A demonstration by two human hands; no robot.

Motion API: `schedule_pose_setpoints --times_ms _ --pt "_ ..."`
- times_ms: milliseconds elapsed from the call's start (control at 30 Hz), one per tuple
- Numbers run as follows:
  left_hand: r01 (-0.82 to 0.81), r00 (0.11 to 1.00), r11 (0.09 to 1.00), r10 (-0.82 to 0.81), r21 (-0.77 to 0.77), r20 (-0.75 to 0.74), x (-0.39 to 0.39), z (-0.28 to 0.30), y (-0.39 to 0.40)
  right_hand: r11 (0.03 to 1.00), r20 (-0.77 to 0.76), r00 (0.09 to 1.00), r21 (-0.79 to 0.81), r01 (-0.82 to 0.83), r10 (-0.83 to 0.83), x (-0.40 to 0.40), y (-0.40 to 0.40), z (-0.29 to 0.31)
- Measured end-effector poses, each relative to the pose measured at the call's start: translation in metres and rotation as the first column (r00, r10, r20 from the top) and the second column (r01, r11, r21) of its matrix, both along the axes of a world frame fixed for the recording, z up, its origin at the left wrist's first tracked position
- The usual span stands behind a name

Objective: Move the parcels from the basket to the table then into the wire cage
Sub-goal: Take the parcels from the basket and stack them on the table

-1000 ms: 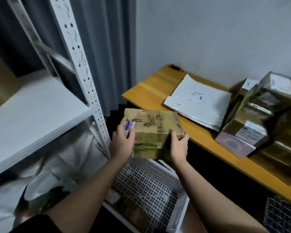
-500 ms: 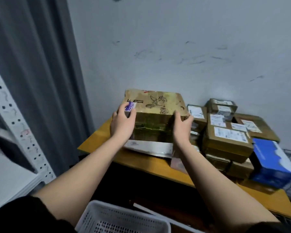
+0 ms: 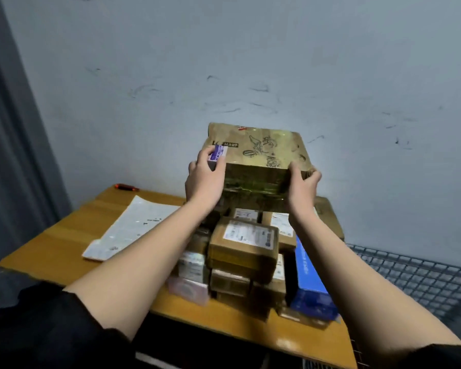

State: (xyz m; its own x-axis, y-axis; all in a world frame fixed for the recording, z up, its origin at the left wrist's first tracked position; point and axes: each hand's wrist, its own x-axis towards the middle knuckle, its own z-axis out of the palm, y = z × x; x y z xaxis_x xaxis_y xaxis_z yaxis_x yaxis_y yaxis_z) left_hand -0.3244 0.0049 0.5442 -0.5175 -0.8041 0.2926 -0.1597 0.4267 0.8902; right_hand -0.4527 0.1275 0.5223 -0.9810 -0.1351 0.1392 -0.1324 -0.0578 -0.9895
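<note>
Scuffed pale wall (image 3: 250,62); grey curtain (image 3: 8,155) left.
</note>
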Motion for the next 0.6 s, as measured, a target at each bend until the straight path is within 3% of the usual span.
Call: schedule_pose_setpoints --times_ms 300,600 --pt "0.175 0.984 0.981 -0.176 0.088 0.0 -0.115 -0.018 0.058 0.998 0.077 0.995 -0.019 0.066 -0.064 -0.106 0.084 -0.007" --pt "0.427 0.903 0.875 -0.425 0.23 -0.06 -0.189 -0.027 0.063 0.995 0.158 0.983 -0.024 0.099 -0.094 -0.164 0.113 -0.019"
